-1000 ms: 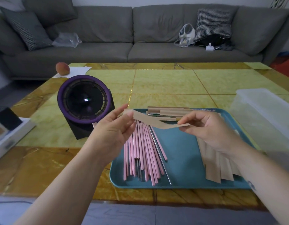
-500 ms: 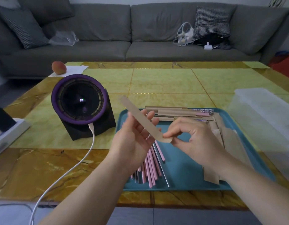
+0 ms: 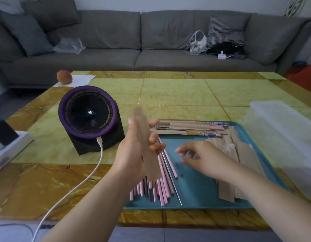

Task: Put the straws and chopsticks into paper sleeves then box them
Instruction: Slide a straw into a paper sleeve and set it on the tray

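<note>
1. One fan [image 3: 88, 116], one peach [image 3: 64, 76] and one clear box [image 3: 282, 137] are set around one teal tray [image 3: 195, 194] on the bench [image 3: 168, 91].
2. One paper sleeve [image 3: 146, 145] is held in the grip of the left hand [image 3: 133, 151], partly hiding the pink straws [image 3: 161, 187] on the tray.
3. The grip of the right hand [image 3: 200, 158] is spread wide, empty.

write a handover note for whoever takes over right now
Left hand holds one paper sleeve, seemingly empty, upright over the tray. Right hand is open above the tray, holding nothing.
Loose straws lie at the tray's left, spare sleeves at its right, a few filled sleeves along its far edge. The box stands right of the tray.
Left to do: fill the rest, then box them all.
</note>
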### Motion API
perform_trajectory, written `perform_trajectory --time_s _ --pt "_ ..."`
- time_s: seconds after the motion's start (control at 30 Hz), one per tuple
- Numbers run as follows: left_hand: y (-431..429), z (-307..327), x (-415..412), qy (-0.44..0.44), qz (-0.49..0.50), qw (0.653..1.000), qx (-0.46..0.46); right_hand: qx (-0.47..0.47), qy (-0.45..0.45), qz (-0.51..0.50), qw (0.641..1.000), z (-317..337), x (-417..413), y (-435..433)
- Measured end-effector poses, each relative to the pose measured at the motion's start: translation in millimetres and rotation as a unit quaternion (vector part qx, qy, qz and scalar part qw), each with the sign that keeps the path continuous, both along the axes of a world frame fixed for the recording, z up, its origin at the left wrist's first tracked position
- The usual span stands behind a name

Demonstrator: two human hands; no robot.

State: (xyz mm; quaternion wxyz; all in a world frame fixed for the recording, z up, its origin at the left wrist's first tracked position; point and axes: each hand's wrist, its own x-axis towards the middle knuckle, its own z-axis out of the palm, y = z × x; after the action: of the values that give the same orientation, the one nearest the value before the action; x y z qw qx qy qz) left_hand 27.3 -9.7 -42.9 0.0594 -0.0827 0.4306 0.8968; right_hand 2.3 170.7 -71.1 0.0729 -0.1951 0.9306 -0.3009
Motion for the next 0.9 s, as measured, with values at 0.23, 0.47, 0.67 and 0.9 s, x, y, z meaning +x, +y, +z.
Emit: perform_trajectory --time_s 0.23,0.47,0.67,0.9 --pt "-13.4 17.6 6.7 0.065 -0.086 0.994 -0.029 0.117 -0.033 0.009 0.993 6.6 -15.7 -43.4" --pt "-40.3 32.3 5.5 0.102 0.001 0.991 -0.086 0.162 -0.110 -0.033 0.980 14.2 -19.4 -50.1" --pt "-49.9 34.5 10.3 0.101 0.029 0.991 -0.078 0.240 -0.133 -0.028 0.961 25.7 -14.9 -55.4" --pt "-54.8 35.8 15.7 0.087 0.032 0.994 -0.060 0.143 -0.187 -0.051 0.970 37.6 -10.6 -58.6"
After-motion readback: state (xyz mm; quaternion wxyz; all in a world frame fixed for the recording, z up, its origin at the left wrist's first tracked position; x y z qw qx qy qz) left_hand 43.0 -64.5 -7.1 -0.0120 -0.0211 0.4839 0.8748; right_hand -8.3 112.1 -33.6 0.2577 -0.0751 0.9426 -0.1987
